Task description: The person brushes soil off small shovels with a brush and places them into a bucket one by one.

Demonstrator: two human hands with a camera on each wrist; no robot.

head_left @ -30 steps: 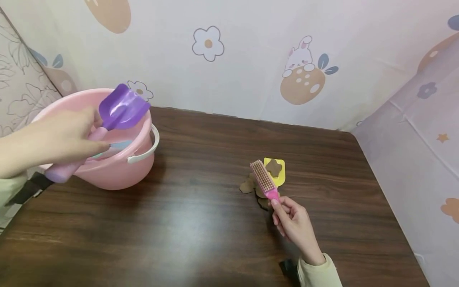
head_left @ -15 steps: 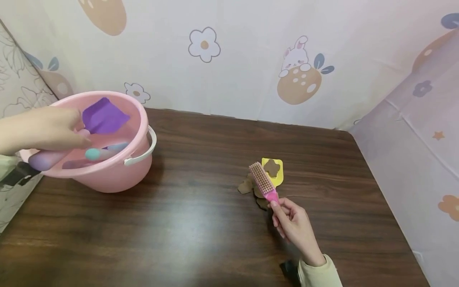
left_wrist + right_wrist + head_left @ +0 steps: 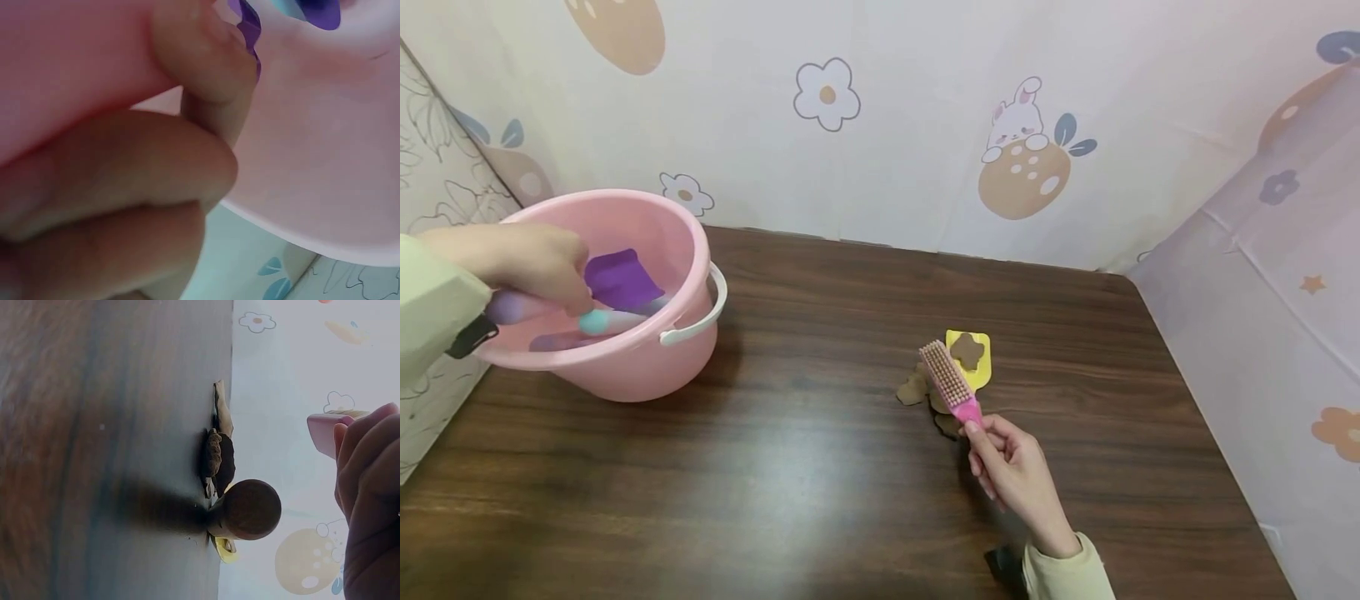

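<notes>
In the head view, my left hand (image 3: 546, 262) reaches over the rim of the pink bucket (image 3: 632, 375), gripping a toy shovel with a purple blade (image 3: 621, 279) that lies inside. Curled fingers wrap its pink handle (image 3: 69, 69) in the left wrist view. My right hand (image 3: 1015, 475) pinches the pink handle of a brush (image 3: 947, 373), bristles facing up. Below and beyond the brush are a small yellow scoop (image 3: 981, 375) and flat brown pieces (image 3: 913, 389), perhaps dry leaves. A star-shaped brown piece (image 3: 967, 351) lies on the scoop.
Other tools in the bucket include one with a teal-tipped handle (image 3: 597, 322). The bucket's white handle (image 3: 696, 333) hangs on its right side. A round brown rod end (image 3: 252, 509) stands close in the right wrist view. A printed cloth wall (image 3: 910, 167) borders the wooden table (image 3: 790, 467).
My left hand has lowered the purple shovel from above the rim down into the bucket. My right hand and the brush have stayed nearly still.
</notes>
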